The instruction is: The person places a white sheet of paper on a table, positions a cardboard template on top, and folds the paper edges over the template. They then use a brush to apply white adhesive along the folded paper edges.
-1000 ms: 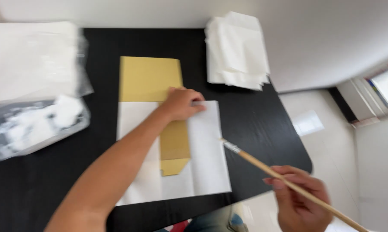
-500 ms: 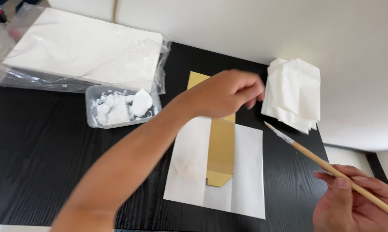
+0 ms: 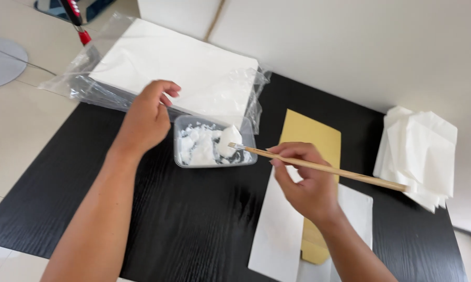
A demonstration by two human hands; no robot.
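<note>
Moved since earlier: left hand (image 3: 146,117) gone from the paper sheets to beside the tub; brush tip gone from above the table edge into the tub.
Brush (image 3: 319,168): long, thin, pale wooden handle, lying almost level across the middle of the view, bristle end to the left, resting in the white paste.
Right hand (image 3: 303,183): fingers curled shut around the brush handle near its front third, thumb underneath, knuckles up.
Left hand: half open, fingers loosely bent, holding nothing; fingertips at the tub's left rim and the plastic wrap, actual touch hard to tell.
Tub (image 3: 214,143): small, shallow, clear plastic, rectangular with rounded corners, standing on the table just in front of the wrapped stack.
Paste (image 3: 201,146): white, lumpy, wet-looking, heaped unevenly inside the tub.
Wrapped stack (image 3: 173,70): thick, flat pile of white sheets in crinkled clear plastic, overhanging the table's far left edge.
White sheet (image 3: 277,230): smooth, flat, lying under the right hand and partly hidden by wrist and forearm.
Yellow strip (image 3: 311,133): long, matte, mustard-coloured paper across the white sheet, middle covered by the right hand.
Folded papers (image 3: 418,151): loose, soft white pile at the table's right edge, well apart from the tub.
Table (image 3: 204,219): black, wood-grained, rounded corners.
</note>
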